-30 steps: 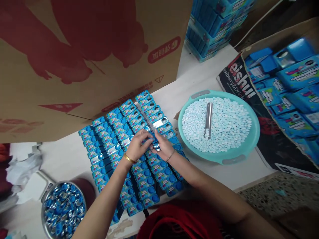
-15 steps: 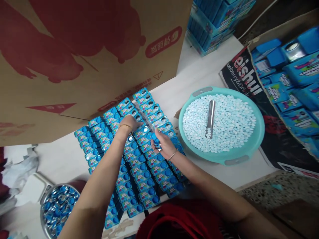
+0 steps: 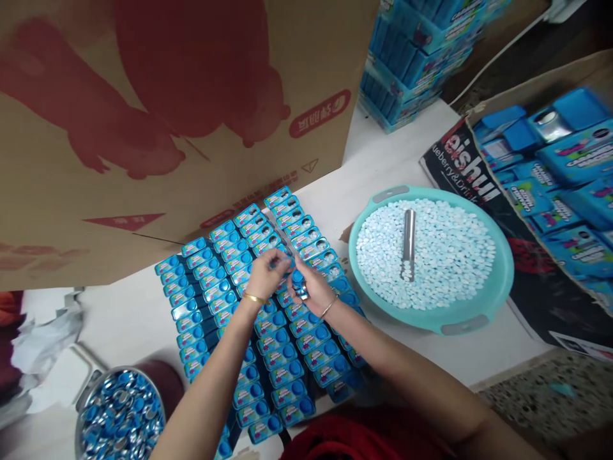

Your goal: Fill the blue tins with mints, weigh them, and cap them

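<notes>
Rows of small tins [image 3: 249,300] cover the middle of the bench [image 3: 397,160]. Both hands [image 3: 287,281] meet over them. At three o'clock sits a basin of tablets [image 3: 431,255] with a metal tube [image 3: 408,244] in it. At twelve leans a cardboard box [image 3: 167,128]; at seven stands a bowl of lids [image 3: 119,415].

I see rows of bright blue tins [image 3: 268,332] with colourful labels; a teal bowl [image 3: 483,313] full of pale blue-white tablets [image 3: 445,255]; a silver scoop [image 3: 408,243]; a brown box [image 3: 167,128] with red print.
</notes>
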`<action>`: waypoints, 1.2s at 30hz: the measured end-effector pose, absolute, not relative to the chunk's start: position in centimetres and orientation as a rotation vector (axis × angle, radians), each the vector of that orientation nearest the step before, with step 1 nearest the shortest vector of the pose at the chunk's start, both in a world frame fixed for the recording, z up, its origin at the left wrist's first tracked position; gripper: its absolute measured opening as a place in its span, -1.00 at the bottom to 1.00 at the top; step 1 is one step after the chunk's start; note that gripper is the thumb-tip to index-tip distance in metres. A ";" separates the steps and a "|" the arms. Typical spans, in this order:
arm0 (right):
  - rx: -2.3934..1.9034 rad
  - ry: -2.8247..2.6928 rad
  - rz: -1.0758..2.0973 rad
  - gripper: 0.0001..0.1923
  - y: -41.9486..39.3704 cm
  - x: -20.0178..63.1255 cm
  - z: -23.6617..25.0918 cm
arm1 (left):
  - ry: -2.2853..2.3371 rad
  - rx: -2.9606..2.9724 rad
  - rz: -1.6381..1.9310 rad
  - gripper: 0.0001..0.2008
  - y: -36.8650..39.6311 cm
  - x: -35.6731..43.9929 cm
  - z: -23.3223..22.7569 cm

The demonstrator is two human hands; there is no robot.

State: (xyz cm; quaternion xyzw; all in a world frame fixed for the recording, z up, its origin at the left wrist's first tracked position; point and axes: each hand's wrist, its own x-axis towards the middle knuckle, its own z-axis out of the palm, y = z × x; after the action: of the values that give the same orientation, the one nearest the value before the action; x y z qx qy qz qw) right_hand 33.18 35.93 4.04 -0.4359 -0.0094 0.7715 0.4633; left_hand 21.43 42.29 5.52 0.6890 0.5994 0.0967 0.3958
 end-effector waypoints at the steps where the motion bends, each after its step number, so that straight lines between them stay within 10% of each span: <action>1: -1.019 -0.011 1.901 -0.61 35.9 33.2 4.1 | 1.648 1.745 0.159 -0.82 43.4 21.4 5.4; 14: -0.986 -0.001 1.897 -0.56 35.9 34.1 2.9 | 1.870 1.653 -0.602 -0.67 52.7 21.3 3.6; 26: -1.025 0.079 1.815 -0.54 37.5 32.8 4.1 | 1.205 1.733 0.523 -0.67 41.6 21.0 5.7; 36: -0.988 -0.148 1.883 -0.51 39.5 32.6 3.9 | 1.191 1.747 0.504 -0.81 44.1 19.5 5.6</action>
State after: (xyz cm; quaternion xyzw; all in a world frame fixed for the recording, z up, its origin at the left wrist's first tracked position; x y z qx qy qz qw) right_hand 32.65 39.52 3.95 -0.4057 -0.0607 0.7731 0.4838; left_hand 19.53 44.10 5.62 0.7116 0.4850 0.2053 0.4651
